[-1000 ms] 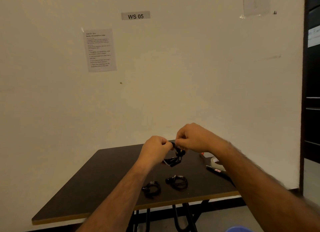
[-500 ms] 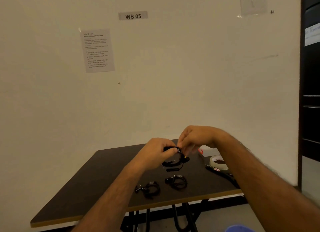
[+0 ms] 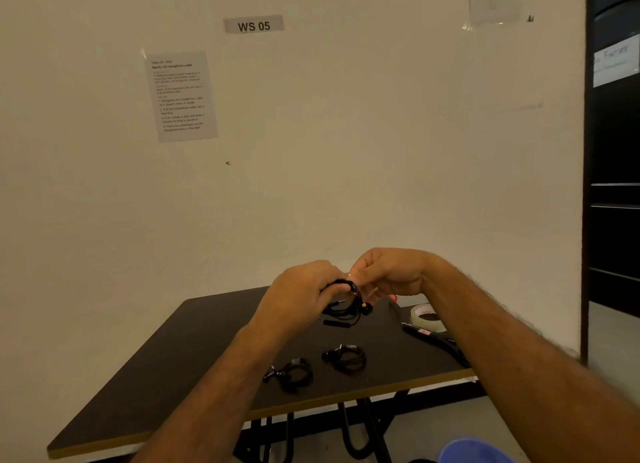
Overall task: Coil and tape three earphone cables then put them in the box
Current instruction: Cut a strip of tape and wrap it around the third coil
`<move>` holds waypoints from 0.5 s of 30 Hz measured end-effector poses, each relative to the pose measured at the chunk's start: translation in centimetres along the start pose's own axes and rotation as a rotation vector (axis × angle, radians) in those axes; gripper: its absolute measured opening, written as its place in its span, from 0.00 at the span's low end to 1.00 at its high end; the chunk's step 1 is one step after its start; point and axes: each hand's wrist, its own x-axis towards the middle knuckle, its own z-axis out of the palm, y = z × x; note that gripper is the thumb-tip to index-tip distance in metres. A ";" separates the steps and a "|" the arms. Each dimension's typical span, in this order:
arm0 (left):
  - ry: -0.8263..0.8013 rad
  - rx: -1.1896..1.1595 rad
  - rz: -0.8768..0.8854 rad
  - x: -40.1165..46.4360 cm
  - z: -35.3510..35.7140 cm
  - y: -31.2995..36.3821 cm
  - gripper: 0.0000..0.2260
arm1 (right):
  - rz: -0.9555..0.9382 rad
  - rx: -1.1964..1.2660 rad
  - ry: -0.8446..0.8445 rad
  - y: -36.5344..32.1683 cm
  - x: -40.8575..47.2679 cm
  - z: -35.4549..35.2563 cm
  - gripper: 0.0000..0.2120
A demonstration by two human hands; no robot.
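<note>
Above the dark table (image 3: 166, 365) my left hand (image 3: 298, 296) grips a coiled black earphone cable (image 3: 346, 303), whose loops and inline remote hang below the fingers. My right hand (image 3: 388, 272) pinches at the top of that coil; a thin strip of clear tape seems to run from its fingertips. Two more coiled black earphones lie on the table near the front edge, one (image 3: 291, 374) at the left and one (image 3: 346, 357) at the right. A white box (image 3: 410, 299) shows partly behind my right wrist.
A roll of clear tape (image 3: 427, 317) sits at the table's right side, with dark scissors (image 3: 440, 341) lying just in front of it. The table backs onto a white wall with a paper sheet (image 3: 180, 95). A blue object (image 3: 474, 450) sits below at the bottom edge.
Both hands have lifted slightly with the coil. My right fingers shifted from closing over the coil to pinching at its top.
</note>
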 end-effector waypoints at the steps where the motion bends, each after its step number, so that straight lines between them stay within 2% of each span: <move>1: 0.019 0.016 0.006 0.0 0.1 0.0 0.09 | 0.002 0.007 0.006 0.0 0.0 0.0 0.05; 5: 0.101 0.061 0.020 -0.3 0.7 -0.4 0.19 | 0.027 -0.005 0.033 -0.5 -0.1 0.2 0.10; 10: 0.187 0.069 0.025 -0.6 0.9 -0.2 0.19 | 0.025 -0.015 0.010 -1.0 -0.2 0.8 0.25; 15: 0.200 0.037 0.032 -0.4 0.9 -0.1 0.13 | 0.012 -0.035 -0.048 -1.3 -0.1 1.1 0.22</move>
